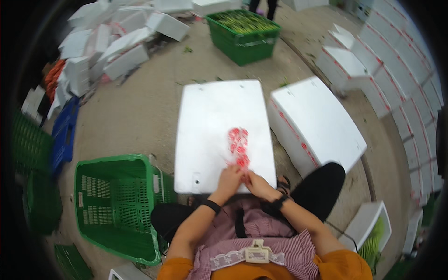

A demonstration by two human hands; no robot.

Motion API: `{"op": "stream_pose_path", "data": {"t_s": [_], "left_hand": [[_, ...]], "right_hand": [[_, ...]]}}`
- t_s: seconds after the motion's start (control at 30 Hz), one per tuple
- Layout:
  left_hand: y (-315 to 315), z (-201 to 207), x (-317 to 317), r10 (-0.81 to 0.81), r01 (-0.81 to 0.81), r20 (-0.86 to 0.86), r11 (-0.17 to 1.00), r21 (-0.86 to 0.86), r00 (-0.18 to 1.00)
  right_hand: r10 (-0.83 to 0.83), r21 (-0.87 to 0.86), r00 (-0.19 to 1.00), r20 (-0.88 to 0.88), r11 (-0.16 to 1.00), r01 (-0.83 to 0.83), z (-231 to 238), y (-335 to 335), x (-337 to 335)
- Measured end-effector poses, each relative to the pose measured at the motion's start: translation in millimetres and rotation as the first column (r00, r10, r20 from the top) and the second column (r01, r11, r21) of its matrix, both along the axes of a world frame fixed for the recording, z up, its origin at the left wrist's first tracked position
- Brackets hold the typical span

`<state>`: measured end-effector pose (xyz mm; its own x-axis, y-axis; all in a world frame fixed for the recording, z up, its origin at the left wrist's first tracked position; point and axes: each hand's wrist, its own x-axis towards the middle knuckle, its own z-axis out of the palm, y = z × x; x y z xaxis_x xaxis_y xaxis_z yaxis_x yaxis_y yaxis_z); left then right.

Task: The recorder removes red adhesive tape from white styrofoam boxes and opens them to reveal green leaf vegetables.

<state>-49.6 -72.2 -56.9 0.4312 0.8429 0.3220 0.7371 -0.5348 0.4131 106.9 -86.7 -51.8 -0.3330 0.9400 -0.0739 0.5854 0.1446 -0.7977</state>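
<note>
A clear plastic bag with red print (239, 142) lies on the white foam box (205, 116) in front of me. At the bag's near end, my left hand (229, 181) and my right hand (258, 184) come together, fingers pinched on the plastic. The fingertips nearly touch, and they hide that end of the bag. Whatever the bag may hold cannot be made out. Dark bands circle both wrists, which rest over the box's near edge.
To the left stands a green crate (114, 205) with slotted walls. Another foam box (322, 126) sits close on the right. Ahead is a green tub of green vegetables (245, 35). Foam boxes (392, 70) are stacked far right; broken foam (116, 42) is heaped far left.
</note>
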Motion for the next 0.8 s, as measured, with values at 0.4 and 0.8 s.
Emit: {"op": "stream_pose_path", "data": {"t_s": [0.4, 0.8], "left_hand": [[16.6, 46.9, -12.6, 0.251, -0.281, -0.129, 0.880, -0.382, 0.959], [56.3, 16.7, -115.1, 0.797, -0.785, 0.003, 0.595, -0.173, 0.604]], "right_hand": [[-0.417, -0.751, 0.901, -0.118, 0.631, 0.194, -19.3, -23.8, 95.7], [-0.544, -0.621, 0.839, -0.018, 0.664, 0.417, -30.4, -20.9, 90.1]]}}
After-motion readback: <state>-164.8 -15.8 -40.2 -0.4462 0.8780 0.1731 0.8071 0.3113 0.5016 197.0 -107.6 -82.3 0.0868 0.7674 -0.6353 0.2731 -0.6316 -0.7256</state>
